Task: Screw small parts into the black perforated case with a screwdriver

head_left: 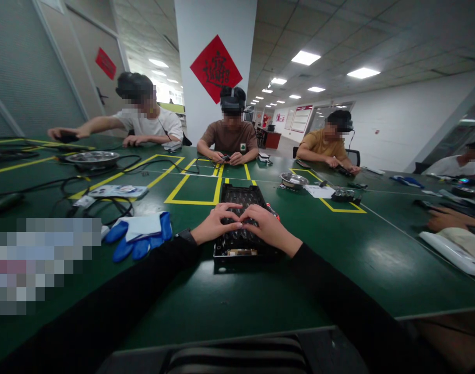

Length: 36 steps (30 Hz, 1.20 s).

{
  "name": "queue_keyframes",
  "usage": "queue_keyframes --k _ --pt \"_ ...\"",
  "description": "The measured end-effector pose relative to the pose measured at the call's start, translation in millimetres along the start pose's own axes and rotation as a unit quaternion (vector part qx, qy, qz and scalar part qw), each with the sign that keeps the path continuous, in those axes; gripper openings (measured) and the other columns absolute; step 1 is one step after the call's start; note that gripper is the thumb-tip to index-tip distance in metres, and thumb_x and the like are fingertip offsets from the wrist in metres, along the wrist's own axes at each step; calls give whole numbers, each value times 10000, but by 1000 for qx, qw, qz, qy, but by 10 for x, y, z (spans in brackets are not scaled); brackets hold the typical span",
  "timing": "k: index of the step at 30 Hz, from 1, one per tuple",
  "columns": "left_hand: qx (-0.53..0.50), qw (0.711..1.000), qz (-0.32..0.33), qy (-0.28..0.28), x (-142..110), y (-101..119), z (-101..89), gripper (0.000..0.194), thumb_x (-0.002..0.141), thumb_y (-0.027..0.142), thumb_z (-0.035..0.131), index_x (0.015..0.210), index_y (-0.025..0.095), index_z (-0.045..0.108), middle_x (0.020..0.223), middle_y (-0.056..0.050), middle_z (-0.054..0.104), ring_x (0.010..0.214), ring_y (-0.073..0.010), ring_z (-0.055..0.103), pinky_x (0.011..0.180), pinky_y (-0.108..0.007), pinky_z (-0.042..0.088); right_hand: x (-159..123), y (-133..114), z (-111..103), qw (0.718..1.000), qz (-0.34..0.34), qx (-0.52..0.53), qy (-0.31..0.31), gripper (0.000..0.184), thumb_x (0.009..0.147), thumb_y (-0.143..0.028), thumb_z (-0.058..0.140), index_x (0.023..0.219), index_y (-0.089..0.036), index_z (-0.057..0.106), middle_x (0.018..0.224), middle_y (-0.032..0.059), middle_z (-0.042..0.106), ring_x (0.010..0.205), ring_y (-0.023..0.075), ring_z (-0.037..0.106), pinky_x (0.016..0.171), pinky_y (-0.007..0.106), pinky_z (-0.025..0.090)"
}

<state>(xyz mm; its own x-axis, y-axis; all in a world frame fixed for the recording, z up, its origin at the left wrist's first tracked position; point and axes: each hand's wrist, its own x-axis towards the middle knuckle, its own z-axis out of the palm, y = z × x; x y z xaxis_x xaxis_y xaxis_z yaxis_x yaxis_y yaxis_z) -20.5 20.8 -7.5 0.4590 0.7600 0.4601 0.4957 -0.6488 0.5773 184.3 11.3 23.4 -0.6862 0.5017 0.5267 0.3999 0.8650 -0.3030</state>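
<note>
Both grips on the black tray-like unit [243, 196], which sits on the green desk [237, 301] right in front of me, long side running away from me. My left grip [216, 223] comes in over its left side, my right grip [267, 227] over its right. Fingers curved, index tips and thumb tips close together above the middle of the unit, a dark gap showing between thumb and index on each side. Can't tell if either one is pinching something small; the fingertips are too small to read and the other fingers are partly hidden.

Unit details: patterned black face, tan piece [242, 252] at the near edge, small red glow [275, 212] by the right edge, partly behind my right grip. Dark wristband [188, 237] on my left wrist, black sleeves on both arms.

Left of the unit: blue-and-white gloves [141, 231] near my left forearm, pale flat box [119, 191] beyond them, black cables around it, steel bowl [93, 159] farther out.

Right: second bowl [294, 180], white paper [319, 191], dark part [345, 196] beside the paper. White slab [453, 253] at far right, next to a co-worker's arm.

Yellow tape [194, 202] marks rectangles on the surface. Opposite me, a person in brown [231, 136] handles a small item.
</note>
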Motion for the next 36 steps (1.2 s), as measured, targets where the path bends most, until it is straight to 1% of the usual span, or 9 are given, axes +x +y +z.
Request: queue_keyframes --k 5,9,14,18,22,25,29,31,36 --pt "-18 1000 8 -4 3 10 -9 184 764 402 608 803 246 697 1297 -7 503 1219 -219 416 1071 -403 258 -7 18 2 1000 12 22 13 125 804 -220 595 923 -204 633 922 59 611 915 193 537 824 347 411" --pt "-23 1000 11 -3 9 -10 -3 199 761 415 607 798 240 695 1286 -15 511 1207 -218 430 1064 -396 272 -15 53 -2 999 16 32 6 158 807 -215 589 955 -206 645 889 56 636 879 186 553 800 333 421" --pt "-26 1000 6 -12 23 -28 -2 185 734 409 640 787 242 700 1283 -19 514 1208 -225 430 1065 -402 269 5 78 -12 999 27 46 -5 111 791 -190 597 888 -194 651 847 45 645 827 171 572 776 312 424" --pt "-43 999 11 -19 31 -32 -5 170 715 399 665 753 237 700 1262 -18 526 1190 -218 449 1060 -389 282 94 91 -77 991 43 109 -68 73 769 -179 611 835 -173 642 785 19 649 729 142 588 699 267 439" --pt "-51 999 9 -15 33 -53 -1 168 700 404 677 727 240 703 1222 -14 549 1165 -218 468 1049 -384 298 189 101 -147 978 44 166 -116 75 755 -169 613 818 -171 653 783 16 662 735 141 594 700 266 444" --pt "-64 998 6 -12 32 -58 -1 166 680 400 696 707 236 703 1198 -18 563 1148 -219 483 1039 -380 310 204 142 -112 958 73 243 -136 102 743 -212 630 829 -165 658 787 16 667 735 135 598 703 265 459" --pt "-70 997 4 -15 29 -26 -4 156 672 394 706 694 239 709 1202 -18 568 1138 -218 490 1040 -378 307 139 248 29 918 144 353 -109 185 699 -267 675 844 -154 659 804 23 678 755 137 623 748 287 482" --pt "-65 998 3 -18 28 -8 -5 153 676 395 703 694 243 711 1194 -15 577 1134 -217 491 1036 -378 309 95 289 88 905 158 384 -92 200 686 -280 687 838 -154 659 801 25 681 753 140 631 763 301 488" --pt "-55 998 19 -31 32 -5 -3 170 704 410 673 691 244 707 1140 -7 605 1064 -198 530 993 -358 353 18 288 112 908 140 389 -68 222 702 -282 675 885 -157 661 844 33 683 785 140 637 793 309 488"
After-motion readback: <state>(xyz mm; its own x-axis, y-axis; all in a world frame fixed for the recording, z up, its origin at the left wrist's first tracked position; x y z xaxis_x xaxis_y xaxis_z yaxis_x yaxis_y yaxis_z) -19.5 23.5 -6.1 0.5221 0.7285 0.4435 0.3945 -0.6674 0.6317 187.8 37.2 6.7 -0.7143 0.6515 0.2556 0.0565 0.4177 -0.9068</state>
